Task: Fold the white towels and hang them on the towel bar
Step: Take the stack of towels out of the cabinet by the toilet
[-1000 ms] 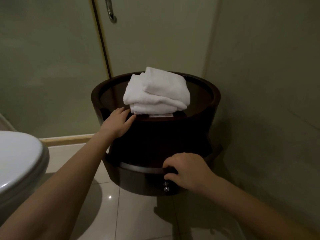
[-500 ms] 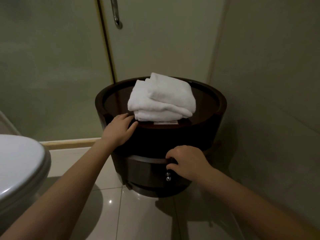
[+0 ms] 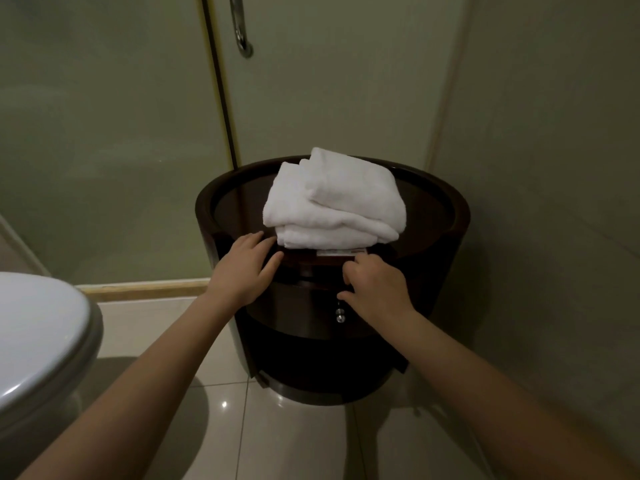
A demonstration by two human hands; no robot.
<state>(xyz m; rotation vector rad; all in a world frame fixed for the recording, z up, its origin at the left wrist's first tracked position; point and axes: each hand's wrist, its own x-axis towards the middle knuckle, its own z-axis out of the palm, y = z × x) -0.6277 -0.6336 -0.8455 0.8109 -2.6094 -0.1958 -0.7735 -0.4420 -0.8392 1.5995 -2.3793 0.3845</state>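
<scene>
A stack of folded white towels [image 3: 334,199] lies on top of a round dark wooden stand [image 3: 436,216] in the corner. My left hand [image 3: 244,268] rests flat on the stand's front rim, fingertips just short of the lowest towel's left corner. My right hand [image 3: 375,289] is at the stand's front, just below the towels' label, fingers loosely curled and holding nothing. No towel bar is in view.
A white toilet lid [image 3: 38,337] fills the lower left. A glass shower door with a metal handle [image 3: 240,26] stands behind the stand. A wall [image 3: 554,168] closes the right side. The drawer front carries a small shiny knob [image 3: 340,315]. Glossy floor tiles [image 3: 294,441] lie below.
My right hand has risen from the drawer front by the knob to the stand's top edge under the towels. The drawer, pulled out earlier, now sits closed. My left hand stays put.
</scene>
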